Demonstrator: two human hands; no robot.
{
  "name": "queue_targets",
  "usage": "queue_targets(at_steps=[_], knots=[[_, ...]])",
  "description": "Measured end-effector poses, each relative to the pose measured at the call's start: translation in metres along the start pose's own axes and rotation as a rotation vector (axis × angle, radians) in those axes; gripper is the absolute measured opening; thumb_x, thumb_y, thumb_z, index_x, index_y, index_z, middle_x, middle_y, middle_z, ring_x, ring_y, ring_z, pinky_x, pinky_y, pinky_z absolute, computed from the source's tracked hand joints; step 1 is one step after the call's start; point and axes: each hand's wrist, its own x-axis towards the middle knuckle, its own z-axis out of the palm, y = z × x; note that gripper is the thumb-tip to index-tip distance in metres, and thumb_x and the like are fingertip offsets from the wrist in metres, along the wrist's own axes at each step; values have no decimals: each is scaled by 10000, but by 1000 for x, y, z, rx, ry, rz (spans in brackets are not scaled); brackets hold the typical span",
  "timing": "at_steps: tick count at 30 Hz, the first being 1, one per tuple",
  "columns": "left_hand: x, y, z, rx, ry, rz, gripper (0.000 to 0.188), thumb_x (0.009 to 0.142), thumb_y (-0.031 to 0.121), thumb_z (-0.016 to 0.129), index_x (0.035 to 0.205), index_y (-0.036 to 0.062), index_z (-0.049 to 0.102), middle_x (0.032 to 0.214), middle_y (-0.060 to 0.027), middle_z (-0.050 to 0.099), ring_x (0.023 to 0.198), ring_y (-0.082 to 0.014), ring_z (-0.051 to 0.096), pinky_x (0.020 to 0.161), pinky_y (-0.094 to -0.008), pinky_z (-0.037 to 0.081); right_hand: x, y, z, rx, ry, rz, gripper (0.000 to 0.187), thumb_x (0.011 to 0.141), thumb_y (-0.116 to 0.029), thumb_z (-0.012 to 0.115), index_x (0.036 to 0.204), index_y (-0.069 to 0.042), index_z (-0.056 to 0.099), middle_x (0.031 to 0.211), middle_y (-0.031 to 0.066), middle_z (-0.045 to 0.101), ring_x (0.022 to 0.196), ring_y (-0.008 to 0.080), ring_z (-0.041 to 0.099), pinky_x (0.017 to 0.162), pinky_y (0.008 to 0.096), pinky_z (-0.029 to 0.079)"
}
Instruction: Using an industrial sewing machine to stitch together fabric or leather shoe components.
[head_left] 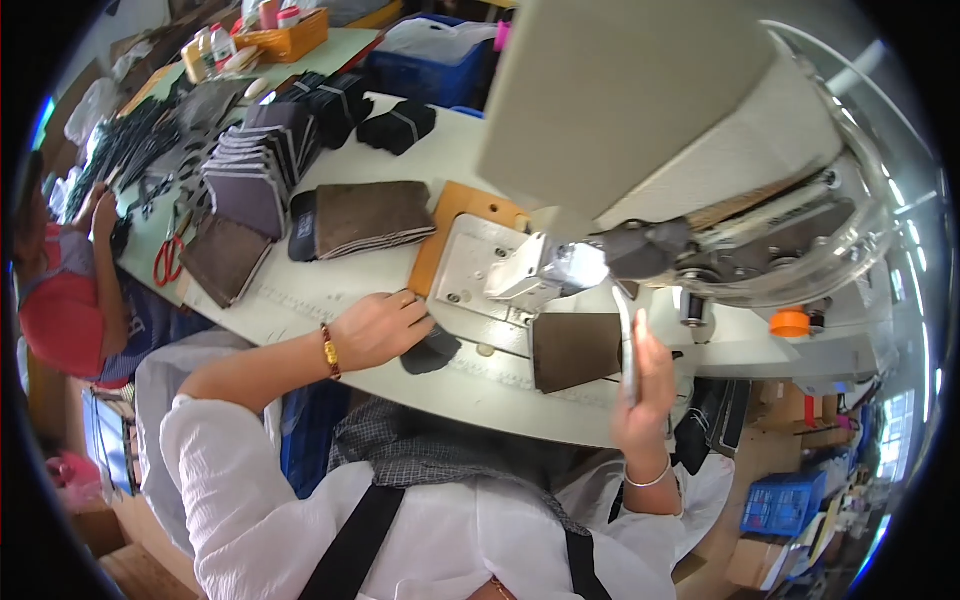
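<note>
My left hand [380, 332] has its fingers curled down at a small dark fabric piece [432, 352] on the table's near side; the fingertips rest on its edge. Upright beside the sewing machine head [580, 262] is my right hand [648, 385], fingers stretched out along a narrow, pale, curved strip [628, 350]. Whether the strip belongs to the machine I cannot tell, and my right thumb is hidden. Between my hands a flat brown fabric piece [577, 352] lies close to the right hand. Left of the metal plate [470, 262] sits a stack of brown fabric pieces [370, 217].
A row of brown pieces with pale edges [250, 180] stands at the left, near a single brown piece [228, 258] and red scissors [169, 258]. Tied black bundles [398, 126] lie farther back. The machine's large housing overhangs the right. A person in red [65, 310] works at the left.
</note>
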Motion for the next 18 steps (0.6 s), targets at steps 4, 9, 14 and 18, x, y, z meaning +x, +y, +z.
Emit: queue_targets(at_steps=[4,9,14,18], knots=[[24,-10,-15,-121,332,-198,334,729,-43,676,1004,101,797,988,-21,709,895,-267,663,755,-361,577,20,-12,1,-170,-129,-282,480,875,-57,593,1331,84,634,1396,289,629,1324,426,609,1143,572,469],[60,-20,-58,-274,676,-322,486,674,-138,697,1040,142,853,1015,-59,732,874,-262,638,740,-345,565,48,-18,9,-204,-195,-319,483,811,-50,619,1275,73,674,1397,269,639,1309,426,620,1098,554,494],[93,9,-77,-349,702,148,426,701,-73,718,1093,51,828,1093,-120,743,965,-280,727,789,-358,609,61,-18,12,-267,-224,-269,626,642,-122,751,1243,42,695,1334,211,667,1203,354,681,927,445,576],[119,23,-74,-49,727,394,366,735,45,737,1096,7,792,1024,-126,746,941,-279,762,756,-345,649,60,-18,14,-334,-244,-278,692,633,-183,776,1294,2,685,1252,169,691,1026,284,663,910,424,586]])
